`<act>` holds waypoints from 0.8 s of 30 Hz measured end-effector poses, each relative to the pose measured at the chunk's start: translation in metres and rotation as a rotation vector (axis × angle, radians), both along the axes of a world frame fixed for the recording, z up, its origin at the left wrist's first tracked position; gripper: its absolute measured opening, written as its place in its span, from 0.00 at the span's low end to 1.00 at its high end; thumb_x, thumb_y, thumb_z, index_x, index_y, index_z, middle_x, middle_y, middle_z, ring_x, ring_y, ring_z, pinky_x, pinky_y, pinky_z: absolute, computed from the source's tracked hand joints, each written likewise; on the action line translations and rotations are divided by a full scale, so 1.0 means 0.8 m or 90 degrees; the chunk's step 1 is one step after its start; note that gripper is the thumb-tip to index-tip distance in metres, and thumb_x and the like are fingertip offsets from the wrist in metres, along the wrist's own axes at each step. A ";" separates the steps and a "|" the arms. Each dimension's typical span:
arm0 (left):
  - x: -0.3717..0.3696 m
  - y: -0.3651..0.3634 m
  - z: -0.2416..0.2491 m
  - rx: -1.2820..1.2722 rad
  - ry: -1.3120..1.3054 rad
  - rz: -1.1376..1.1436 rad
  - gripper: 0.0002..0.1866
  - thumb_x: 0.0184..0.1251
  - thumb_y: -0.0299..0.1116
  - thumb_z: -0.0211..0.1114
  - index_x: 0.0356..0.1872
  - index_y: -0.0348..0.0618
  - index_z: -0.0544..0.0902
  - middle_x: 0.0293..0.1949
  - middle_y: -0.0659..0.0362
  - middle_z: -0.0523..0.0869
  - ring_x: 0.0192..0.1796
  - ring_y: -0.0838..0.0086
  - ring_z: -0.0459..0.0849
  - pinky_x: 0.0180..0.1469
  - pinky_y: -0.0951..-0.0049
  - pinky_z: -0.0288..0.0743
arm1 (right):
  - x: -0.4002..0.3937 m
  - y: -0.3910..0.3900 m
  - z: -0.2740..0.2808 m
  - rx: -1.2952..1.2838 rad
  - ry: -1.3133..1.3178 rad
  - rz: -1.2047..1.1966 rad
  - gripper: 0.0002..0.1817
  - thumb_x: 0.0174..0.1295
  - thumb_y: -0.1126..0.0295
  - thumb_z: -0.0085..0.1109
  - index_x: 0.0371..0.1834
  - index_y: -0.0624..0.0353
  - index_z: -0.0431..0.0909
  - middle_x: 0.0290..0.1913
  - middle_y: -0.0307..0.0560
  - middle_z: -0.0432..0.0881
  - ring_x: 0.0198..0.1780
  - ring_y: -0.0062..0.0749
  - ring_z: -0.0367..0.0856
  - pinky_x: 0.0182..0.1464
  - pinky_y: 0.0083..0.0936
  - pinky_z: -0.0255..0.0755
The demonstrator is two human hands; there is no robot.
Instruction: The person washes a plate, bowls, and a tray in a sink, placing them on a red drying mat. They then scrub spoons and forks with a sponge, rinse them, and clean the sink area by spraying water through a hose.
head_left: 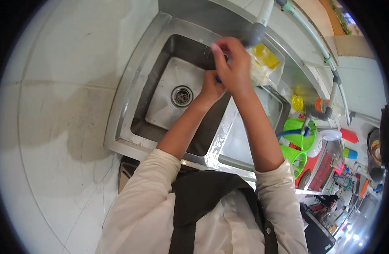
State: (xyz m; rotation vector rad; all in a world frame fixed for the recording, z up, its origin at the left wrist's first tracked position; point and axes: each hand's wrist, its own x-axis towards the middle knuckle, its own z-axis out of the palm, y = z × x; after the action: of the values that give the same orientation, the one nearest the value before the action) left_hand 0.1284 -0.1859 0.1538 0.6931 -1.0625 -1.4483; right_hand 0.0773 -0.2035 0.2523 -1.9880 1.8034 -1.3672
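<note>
Both hands are close together over the divider of a double steel sink (127, 97). My left hand (212, 86) is closed, low over the left basin, with a small blue thing (218, 79) showing at its fingers; what it is cannot be made out. Above and to the right, my right hand (233, 59) is slightly blurred, its thumb and fingers curled towards each other; anything between them is too small to tell. Just right of it sits a clear tray (277, 76) with a yellow sponge (265, 57). A round drain (182, 96) shows in the left basin.
A grey pipe (257, 31) comes down near the right hand. At the right are green baskets (299, 131), a blue hose (289, 133), a white bowl (315, 144) and a yellow container (297, 103). A tiled wall (67, 84) rises at the left.
</note>
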 end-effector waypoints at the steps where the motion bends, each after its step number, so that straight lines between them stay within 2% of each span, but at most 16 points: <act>1: 0.010 -0.002 0.000 -0.074 -0.104 -0.054 0.06 0.47 0.29 0.62 0.22 0.36 0.77 0.18 0.61 0.79 0.24 0.83 0.74 0.26 0.78 0.68 | -0.002 0.013 0.015 -0.121 0.065 0.011 0.13 0.53 0.64 0.54 0.20 0.63 0.69 0.21 0.56 0.75 0.24 0.51 0.73 0.25 0.39 0.63; 2: 0.020 -0.001 -0.001 -0.140 -0.211 -0.105 0.06 0.47 0.28 0.63 0.24 0.37 0.77 0.19 0.59 0.79 0.24 0.82 0.76 0.28 0.77 0.69 | -0.003 0.031 0.027 -0.126 0.059 0.023 0.13 0.53 0.64 0.54 0.20 0.63 0.69 0.21 0.56 0.75 0.24 0.51 0.73 0.25 0.39 0.63; 4: 0.035 0.000 -0.005 -0.148 -0.211 -0.113 0.09 0.46 0.27 0.63 0.29 0.38 0.76 0.22 0.57 0.79 0.26 0.79 0.77 0.30 0.76 0.70 | -0.005 0.063 0.045 0.269 0.258 -0.085 0.16 0.54 0.61 0.55 0.21 0.64 0.69 0.16 0.49 0.71 0.19 0.38 0.73 0.24 0.30 0.65; 5: 0.038 0.000 -0.006 -0.156 -0.202 -0.134 0.13 0.45 0.26 0.63 0.34 0.39 0.75 0.24 0.56 0.80 0.28 0.77 0.78 0.32 0.75 0.70 | -0.005 0.065 0.039 0.263 0.256 -0.084 0.16 0.54 0.61 0.55 0.21 0.64 0.69 0.16 0.49 0.71 0.19 0.38 0.73 0.24 0.30 0.65; 6: 0.050 0.003 0.002 -0.110 -0.227 -0.175 0.22 0.43 0.25 0.63 0.44 0.42 0.71 0.33 0.55 0.80 0.38 0.72 0.79 0.40 0.75 0.70 | -0.007 0.068 0.024 0.271 0.237 -0.085 0.16 0.54 0.60 0.54 0.20 0.64 0.70 0.16 0.51 0.71 0.20 0.41 0.73 0.24 0.32 0.65; 9: 0.087 0.016 0.006 -0.108 -0.303 -0.126 0.25 0.43 0.23 0.63 0.48 0.44 0.68 0.40 0.54 0.78 0.46 0.70 0.76 0.47 0.72 0.67 | -0.013 0.068 0.015 0.267 0.266 -0.080 0.15 0.54 0.61 0.54 0.21 0.63 0.70 0.18 0.54 0.73 0.22 0.47 0.73 0.27 0.36 0.65; 10: 0.105 0.019 0.004 -0.107 -0.305 -0.124 0.25 0.43 0.23 0.63 0.48 0.44 0.68 0.40 0.54 0.78 0.46 0.70 0.76 0.47 0.72 0.67 | -0.014 0.068 0.013 0.256 0.311 -0.072 0.15 0.54 0.61 0.53 0.22 0.63 0.71 0.20 0.55 0.73 0.24 0.49 0.73 0.28 0.38 0.65; 11: 0.126 0.022 0.002 -0.044 -0.329 -0.113 0.26 0.45 0.22 0.61 0.50 0.44 0.67 0.44 0.57 0.77 0.49 0.71 0.74 0.51 0.68 0.64 | -0.017 0.066 0.009 0.254 0.308 -0.070 0.15 0.54 0.61 0.53 0.22 0.63 0.71 0.20 0.55 0.73 0.24 0.49 0.73 0.28 0.38 0.65; 12: 0.147 0.022 0.000 0.019 -0.353 -0.101 0.27 0.47 0.22 0.60 0.53 0.45 0.66 0.48 0.59 0.76 0.53 0.72 0.71 0.54 0.63 0.61 | -0.024 0.063 0.005 0.235 0.396 -0.038 0.14 0.54 0.62 0.52 0.24 0.64 0.71 0.22 0.55 0.74 0.26 0.49 0.74 0.29 0.37 0.67; 13: 0.168 0.024 -0.005 0.047 -0.358 -0.083 0.26 0.48 0.20 0.58 0.52 0.44 0.66 0.48 0.59 0.76 0.52 0.72 0.71 0.54 0.65 0.61 | -0.028 0.064 0.004 0.217 0.483 -0.007 0.13 0.54 0.63 0.51 0.25 0.65 0.71 0.24 0.55 0.74 0.27 0.49 0.74 0.30 0.37 0.69; 17: 0.247 0.038 0.008 0.068 -0.351 -0.002 0.22 0.50 0.16 0.52 0.50 0.42 0.69 0.47 0.58 0.76 0.51 0.73 0.72 0.52 0.73 0.64 | -0.041 0.064 0.026 0.143 0.583 0.075 0.14 0.53 0.63 0.53 0.28 0.64 0.70 0.27 0.55 0.75 0.29 0.48 0.75 0.32 0.38 0.68; 19: 0.280 0.051 0.022 0.055 -0.382 0.033 0.20 0.51 0.16 0.51 0.48 0.41 0.70 0.45 0.57 0.76 0.50 0.73 0.73 0.51 0.74 0.65 | -0.039 0.076 0.034 0.173 0.323 0.059 0.13 0.52 0.63 0.56 0.28 0.63 0.69 0.26 0.52 0.76 0.28 0.47 0.75 0.31 0.36 0.68; 20: 0.293 0.057 0.026 0.045 -0.410 0.064 0.18 0.52 0.17 0.51 0.46 0.40 0.72 0.44 0.56 0.77 0.49 0.74 0.74 0.50 0.76 0.66 | -0.038 0.085 0.035 0.274 0.224 0.004 0.18 0.48 0.60 0.61 0.32 0.63 0.70 0.25 0.49 0.75 0.27 0.40 0.76 0.30 0.33 0.67; 21: 0.305 0.064 0.028 0.043 -0.409 0.070 0.18 0.52 0.17 0.51 0.46 0.40 0.72 0.44 0.56 0.77 0.49 0.74 0.74 0.50 0.76 0.66 | -0.043 0.091 0.019 0.269 0.225 0.009 0.18 0.48 0.60 0.61 0.32 0.63 0.70 0.25 0.49 0.75 0.27 0.40 0.76 0.30 0.33 0.67; 23: 0.324 0.080 0.031 0.041 -0.444 0.172 0.16 0.51 0.17 0.50 0.41 0.41 0.74 0.40 0.57 0.79 0.46 0.74 0.76 0.49 0.74 0.66 | -0.051 0.103 -0.042 0.409 -0.008 0.017 0.26 0.42 0.58 0.65 0.39 0.65 0.69 0.23 0.48 0.75 0.27 0.33 0.76 0.30 0.29 0.68; 24: 0.331 0.089 0.028 0.042 -0.447 0.175 0.16 0.51 0.17 0.50 0.41 0.41 0.74 0.40 0.57 0.79 0.46 0.74 0.76 0.49 0.74 0.66 | -0.043 0.104 -0.067 0.415 -0.045 0.037 0.29 0.37 0.57 0.67 0.40 0.67 0.70 0.23 0.47 0.74 0.26 0.29 0.77 0.29 0.25 0.68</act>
State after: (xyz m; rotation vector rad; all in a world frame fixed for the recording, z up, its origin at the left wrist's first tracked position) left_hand 0.3929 -0.1146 0.1764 1.3990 -1.3782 -1.0149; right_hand 0.0430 -0.1200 0.1989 -1.5982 1.8256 -0.6833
